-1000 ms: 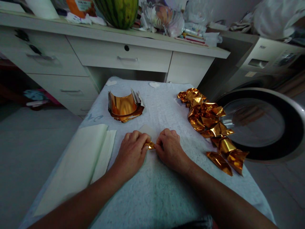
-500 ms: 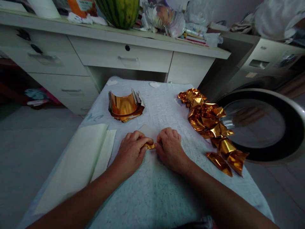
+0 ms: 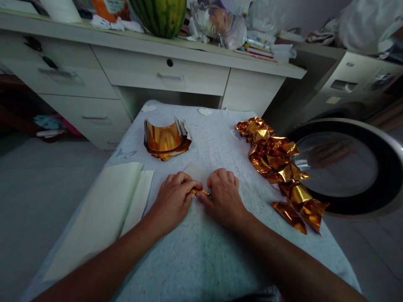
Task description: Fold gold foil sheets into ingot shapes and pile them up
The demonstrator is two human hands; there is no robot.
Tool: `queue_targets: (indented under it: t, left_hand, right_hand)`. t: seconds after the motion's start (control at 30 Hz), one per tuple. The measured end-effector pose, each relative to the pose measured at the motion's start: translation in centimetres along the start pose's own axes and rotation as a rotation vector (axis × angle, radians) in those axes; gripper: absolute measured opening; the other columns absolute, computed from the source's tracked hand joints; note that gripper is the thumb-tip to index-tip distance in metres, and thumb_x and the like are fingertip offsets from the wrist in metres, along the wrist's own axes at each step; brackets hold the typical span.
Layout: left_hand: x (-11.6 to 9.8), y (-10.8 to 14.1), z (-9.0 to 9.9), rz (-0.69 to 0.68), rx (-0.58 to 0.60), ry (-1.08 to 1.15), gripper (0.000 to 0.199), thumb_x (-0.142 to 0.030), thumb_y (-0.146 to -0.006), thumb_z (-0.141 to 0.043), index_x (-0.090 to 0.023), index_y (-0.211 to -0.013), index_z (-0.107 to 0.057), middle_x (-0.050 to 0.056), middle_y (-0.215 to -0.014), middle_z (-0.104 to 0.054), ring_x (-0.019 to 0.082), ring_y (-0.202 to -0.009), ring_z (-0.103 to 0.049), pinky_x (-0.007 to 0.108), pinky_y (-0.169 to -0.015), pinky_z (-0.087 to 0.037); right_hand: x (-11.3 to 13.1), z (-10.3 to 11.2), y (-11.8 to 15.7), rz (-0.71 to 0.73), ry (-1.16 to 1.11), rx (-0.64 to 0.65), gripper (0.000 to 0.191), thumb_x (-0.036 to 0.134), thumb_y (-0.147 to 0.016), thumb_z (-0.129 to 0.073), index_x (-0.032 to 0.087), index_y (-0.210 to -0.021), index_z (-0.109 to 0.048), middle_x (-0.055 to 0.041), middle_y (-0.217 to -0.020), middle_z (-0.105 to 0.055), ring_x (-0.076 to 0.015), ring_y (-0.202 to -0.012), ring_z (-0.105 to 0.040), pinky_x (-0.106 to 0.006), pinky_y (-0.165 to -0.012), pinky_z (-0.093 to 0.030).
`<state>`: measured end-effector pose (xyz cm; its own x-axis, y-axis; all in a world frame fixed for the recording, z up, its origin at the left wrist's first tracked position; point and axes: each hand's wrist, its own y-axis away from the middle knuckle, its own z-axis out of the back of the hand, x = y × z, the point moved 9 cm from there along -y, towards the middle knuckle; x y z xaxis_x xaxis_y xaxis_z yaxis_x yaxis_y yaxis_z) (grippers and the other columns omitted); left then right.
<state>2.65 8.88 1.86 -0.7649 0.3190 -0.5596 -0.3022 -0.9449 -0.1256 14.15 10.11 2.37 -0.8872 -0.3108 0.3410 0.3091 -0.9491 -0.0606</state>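
Observation:
Between my hands, low on the cloth-covered table (image 3: 201, 251), is a small piece of gold foil paper (image 3: 200, 192), mostly hidden by fingers. My left hand (image 3: 176, 199) is closed, pinching its left part. My right hand (image 3: 225, 195) has its fingers curled, with the thumb pressed against the foil's lower edge. A pale paper corner (image 3: 193, 171) shows just beyond the fingers. Farther off to the left stands a curved stack of gold foil sheets (image 3: 164, 137). A heap of folded gold foil pieces (image 3: 273, 153) spreads along the table's right side.
Folded pale sheets (image 3: 94, 214) lie along the table's left edge. A white drawer cabinet (image 3: 170, 75) closes off the far side, with a watermelon (image 3: 160, 16) and a glass bowl (image 3: 212, 21) on top. To the right, an open washing machine door (image 3: 343, 163) reaches the table's edge.
My right thumb has moved left along the foil's lower edge, and more of the foil's right end shows. My left hand has hardly moved.

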Motion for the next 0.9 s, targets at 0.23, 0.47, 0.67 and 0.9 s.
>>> queue_targets:
  t: [0.23, 0.47, 0.67, 0.9]
  left_hand:
    - [0.0, -0.1, 0.0, 0.017, 0.028, 0.008, 0.03, -0.009, -0.086, -0.052, -0.024, -0.103, -0.071, 0.004, -0.098, -0.058, 0.023, -0.096, -0.052, 0.04, -0.086, -0.042]
    - [0.0, -0.1, 0.1, 0.016, 0.036, 0.035, 0.034, -0.007, -0.083, -0.051, -0.026, -0.103, -0.071, 0.004, -0.098, -0.058, 0.022, -0.096, -0.051, 0.039, -0.086, -0.042]
    - [0.2, -0.2, 0.1, 0.001, 0.048, 0.045, 0.038, -0.007, -0.082, -0.048, -0.027, -0.106, -0.071, 0.004, -0.1, -0.06, 0.022, -0.096, -0.051, 0.041, -0.088, -0.043]
    - [0.5, -0.2, 0.0, 0.004, 0.077, 0.073, 0.044, -0.004, -0.078, -0.047, -0.028, -0.107, -0.07, 0.004, -0.101, -0.06, 0.022, -0.097, -0.051, 0.041, -0.089, -0.043]
  right_hand:
    - [-0.1, 0.1, -0.2, -0.013, -0.04, 0.034, 0.022, 0.034, -0.084, -0.062, 0.019, -0.099, -0.055, -0.0089, -0.106, -0.054, -0.0276, -0.1, -0.045, -0.042, -0.087, -0.037]
    - [-0.7, 0.1, -0.2, 0.012, -0.094, 0.038, 0.026, 0.027, -0.084, -0.059, 0.022, -0.109, -0.053, -0.0083, -0.111, -0.056, -0.0278, -0.103, -0.046, -0.043, -0.089, -0.037]
    - [-0.9, 0.2, -0.2, 0.03, -0.136, 0.073, 0.034, 0.018, -0.082, -0.055, 0.024, -0.115, -0.053, -0.008, -0.116, -0.055, -0.0272, -0.106, -0.046, -0.043, -0.092, -0.036]
    - [-1.2, 0.2, -0.2, 0.05, -0.16, 0.089, 0.039, 0.014, -0.08, -0.053, 0.023, -0.117, -0.052, -0.0078, -0.118, -0.054, -0.0265, -0.108, -0.045, -0.043, -0.095, -0.036]
